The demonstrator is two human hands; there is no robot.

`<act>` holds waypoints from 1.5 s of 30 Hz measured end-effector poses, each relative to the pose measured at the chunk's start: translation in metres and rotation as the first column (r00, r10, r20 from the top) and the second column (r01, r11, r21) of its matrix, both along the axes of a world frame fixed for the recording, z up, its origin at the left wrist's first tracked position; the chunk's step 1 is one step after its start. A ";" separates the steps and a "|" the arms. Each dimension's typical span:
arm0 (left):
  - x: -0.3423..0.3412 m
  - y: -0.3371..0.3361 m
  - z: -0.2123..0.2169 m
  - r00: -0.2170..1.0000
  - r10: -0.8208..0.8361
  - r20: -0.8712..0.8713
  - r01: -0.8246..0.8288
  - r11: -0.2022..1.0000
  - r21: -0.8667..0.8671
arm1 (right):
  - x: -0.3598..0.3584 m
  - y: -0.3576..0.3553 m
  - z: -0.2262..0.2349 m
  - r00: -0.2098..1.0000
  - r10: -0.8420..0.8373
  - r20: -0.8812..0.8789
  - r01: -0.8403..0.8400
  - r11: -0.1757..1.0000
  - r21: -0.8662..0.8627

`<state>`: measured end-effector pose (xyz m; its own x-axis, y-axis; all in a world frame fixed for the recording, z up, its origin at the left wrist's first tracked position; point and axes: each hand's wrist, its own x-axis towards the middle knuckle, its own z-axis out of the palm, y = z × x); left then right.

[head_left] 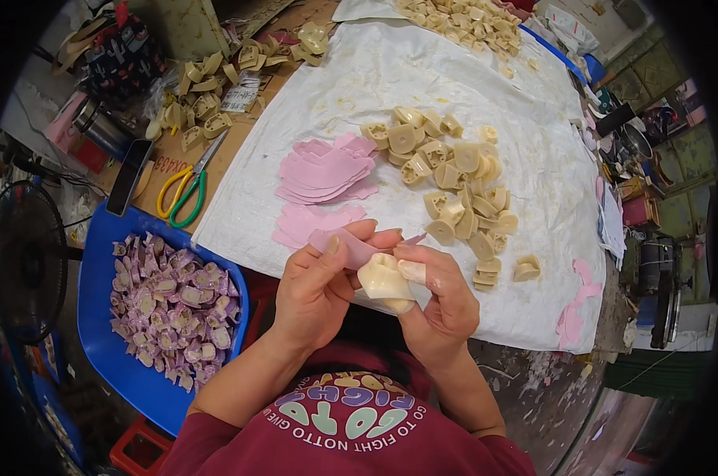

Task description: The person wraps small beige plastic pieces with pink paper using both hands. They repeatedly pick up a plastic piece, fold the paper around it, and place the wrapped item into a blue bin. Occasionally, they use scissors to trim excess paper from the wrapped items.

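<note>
In front of my chest, my left hand (315, 289) pinches a pink, thin, flat cut piece (351, 247) between thumb and fingers. Beside it, my right hand (446, 297) grips a glossy cream moulded piece (384, 279) with a rounded, hollowed shape. The pink sheet reaches up to the cream piece's upper left side, and both hands are close together. Just beyond them lies a neat stack of pink cut pieces (327, 170), with a smaller pink pile (315, 222) nearer. To the right of these sits a loose heap of beige moulded pieces (470, 178).
A white cloth (287, 111) covers the table. At the left, a blue tub (89, 317) holds many purple-and-cream pieces. Scissors (196, 178) with yellow and green handles and a phone (128, 176) lie nearby. More beige pieces (462, 28) are heaped at the far end. Pink scraps (577, 301) lie right.
</note>
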<state>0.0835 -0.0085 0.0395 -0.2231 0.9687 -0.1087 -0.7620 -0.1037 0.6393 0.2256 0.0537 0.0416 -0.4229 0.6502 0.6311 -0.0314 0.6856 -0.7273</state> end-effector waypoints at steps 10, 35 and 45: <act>-0.004 -0.006 0.008 0.996 -0.041 0.078 0.032 0.992 0.120 | -0.002 0.000 0.004 0.999 0.028 -0.019 -0.027 0.998 0.050; -0.002 -0.007 0.021 0.932 0.075 -0.355 -0.092 0.995 -0.030 | 0.009 0.015 0.030 0.943 -0.208 0.260 0.098 0.919 0.381; 0.008 -0.005 0.020 0.597 0.060 -0.800 -0.092 0.996 0.005 | 0.010 0.017 0.037 0.867 -0.215 0.450 0.025 0.920 0.391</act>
<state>0.0912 -0.0140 0.0591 -0.3093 0.9436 0.1185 0.0637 -0.1037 0.9926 0.2360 0.0703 0.0789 -0.6644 0.4820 0.5712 0.3520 0.8760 -0.3298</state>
